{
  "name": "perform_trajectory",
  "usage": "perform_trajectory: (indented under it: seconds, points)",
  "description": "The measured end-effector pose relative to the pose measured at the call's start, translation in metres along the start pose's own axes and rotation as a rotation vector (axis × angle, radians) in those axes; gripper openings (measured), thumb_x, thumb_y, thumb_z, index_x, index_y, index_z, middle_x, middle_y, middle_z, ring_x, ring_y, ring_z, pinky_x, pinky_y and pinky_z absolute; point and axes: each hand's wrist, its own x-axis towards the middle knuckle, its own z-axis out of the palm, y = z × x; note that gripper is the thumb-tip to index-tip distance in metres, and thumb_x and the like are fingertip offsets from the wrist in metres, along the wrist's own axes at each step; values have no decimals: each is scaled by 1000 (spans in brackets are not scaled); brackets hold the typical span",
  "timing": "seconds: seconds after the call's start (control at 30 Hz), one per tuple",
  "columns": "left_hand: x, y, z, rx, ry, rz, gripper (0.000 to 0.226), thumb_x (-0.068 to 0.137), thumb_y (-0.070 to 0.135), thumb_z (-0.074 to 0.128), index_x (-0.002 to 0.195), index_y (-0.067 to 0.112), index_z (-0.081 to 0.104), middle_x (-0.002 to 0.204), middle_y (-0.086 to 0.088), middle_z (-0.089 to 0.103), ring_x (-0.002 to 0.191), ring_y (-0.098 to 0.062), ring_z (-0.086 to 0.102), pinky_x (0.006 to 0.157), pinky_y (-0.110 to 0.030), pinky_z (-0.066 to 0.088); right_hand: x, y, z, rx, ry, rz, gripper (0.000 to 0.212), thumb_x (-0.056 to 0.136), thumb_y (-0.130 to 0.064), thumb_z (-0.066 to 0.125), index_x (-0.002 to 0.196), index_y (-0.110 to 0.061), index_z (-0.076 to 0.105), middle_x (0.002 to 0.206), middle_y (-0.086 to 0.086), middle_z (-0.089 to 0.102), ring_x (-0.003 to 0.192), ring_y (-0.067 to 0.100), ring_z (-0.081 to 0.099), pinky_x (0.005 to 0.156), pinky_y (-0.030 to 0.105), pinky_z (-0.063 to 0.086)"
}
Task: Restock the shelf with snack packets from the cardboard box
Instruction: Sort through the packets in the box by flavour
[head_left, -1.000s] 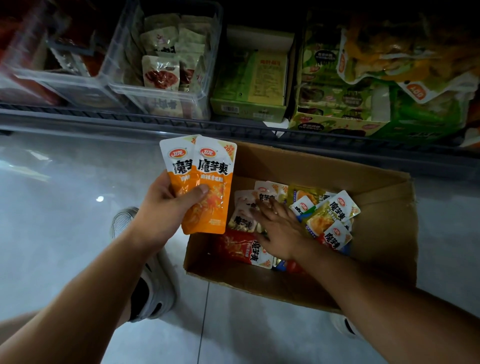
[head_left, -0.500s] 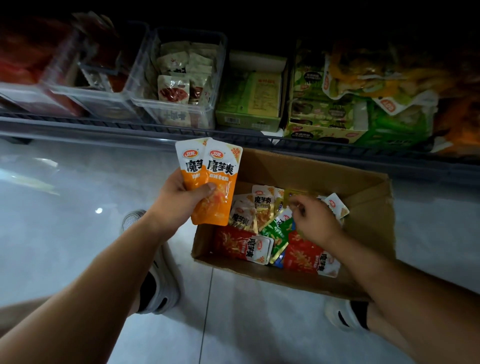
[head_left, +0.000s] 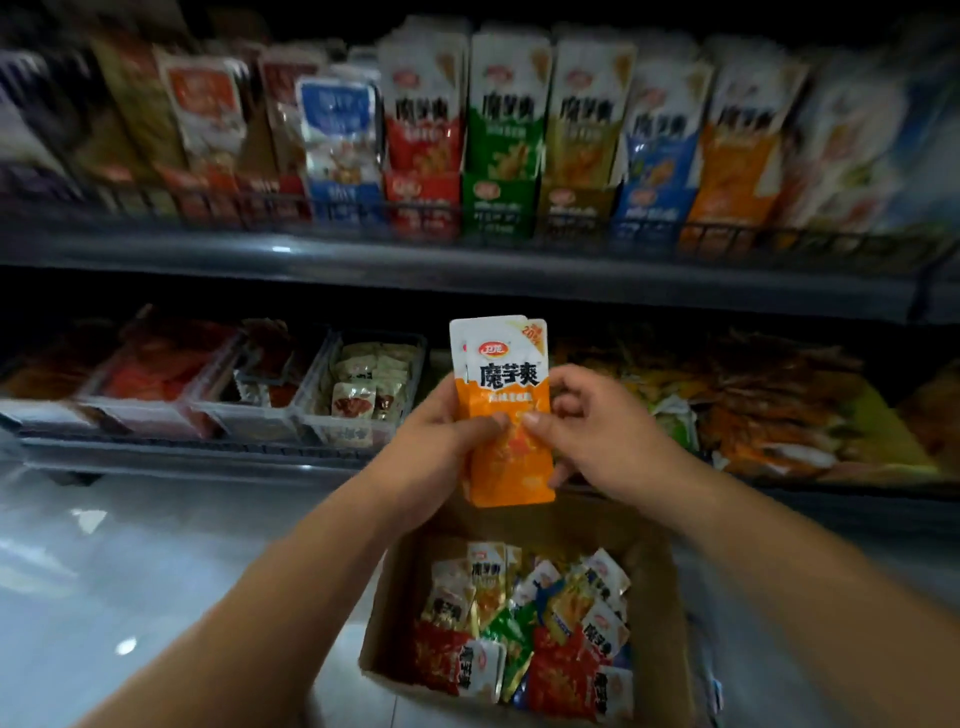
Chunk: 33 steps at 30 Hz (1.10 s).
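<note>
Both hands hold a small stack of orange packets upright in front of the shelves, above the box. The left hand grips the stack's left edge with its thumb on the front, and the right hand pinches the right edge. None of this stack is shelved yet. The matching orange row stands on the upper shelf, up and to the right. Many mixed packets lie in the box, so most of the restocking seems left.

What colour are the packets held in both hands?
The packets are orange with white tops; head view shows it best.
</note>
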Motion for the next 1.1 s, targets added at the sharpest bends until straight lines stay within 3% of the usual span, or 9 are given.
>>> perform_trajectory:
  seconds: [0.17,0.33,0.5,0.6,0.73,0.83,0.9,1.0,1.1]
  points:
    - [7,70,49,32,68,219,29,98,6,63,125,14,58,115,-8,75,108,-27,72,89,-46,59,-8,-56,-51,46,169,-157,21,95,-11,65,112,-21,61,98,2,73,77,19,72,53,32,58]
    - [26,124,76,324,-2,327,31,101,14,62,119,40,58,118,2,71,109,-18,70,93,-46,59,-3,-83,-85,28,286,-255,23,96,-10,64,107,-28,57,100,4,72,81,19,72,54,33,60]
    - [52,160,89,581,-8,445,34,100,17,65,131,27,58,109,9,72,99,-7,70,85,-31,62,20,-88,-114,-100,383,-291,28,97,-17,63,124,-23,54,102,8,67,84,22,70,59,38,62]
    - [67,175,99,611,-31,478,32,100,15,64,128,28,57,107,2,72,101,-15,72,85,-37,63,36,-93,-131,-192,479,-318,24,98,-20,62,121,-22,53,98,6,64,80,21,68,60,35,62]
    - [96,196,124,735,-22,554,48,101,11,61,145,27,47,102,10,65,96,-7,68,72,-18,59,59,-99,-170,-324,623,-401,16,99,-27,60,111,-34,52,92,-5,64,79,16,67,67,45,61]
    - [123,205,153,784,40,641,55,101,10,61,152,24,44,115,5,65,95,-4,64,59,-9,51,71,-101,-203,-358,730,-432,14,98,-26,61,106,-33,52,88,-10,62,78,16,65,68,49,60]
    - [143,203,169,782,108,705,53,99,12,64,148,23,48,126,0,66,108,-14,65,69,-15,54,77,-100,-221,-394,778,-435,13,98,-24,62,105,-29,53,88,-14,60,78,14,65,71,48,60]
    - [164,194,185,755,183,727,53,96,13,68,146,23,51,122,-2,68,109,-20,67,84,-37,62,84,-89,-237,-420,785,-414,11,98,-25,62,104,-27,53,89,-14,61,81,16,67,76,47,59]
    - [175,183,190,728,167,684,56,98,11,65,149,24,46,112,3,64,104,-18,66,83,-36,61,91,-74,-245,-434,748,-371,11,97,-26,63,104,-27,55,90,-10,63,83,17,67,76,48,59]
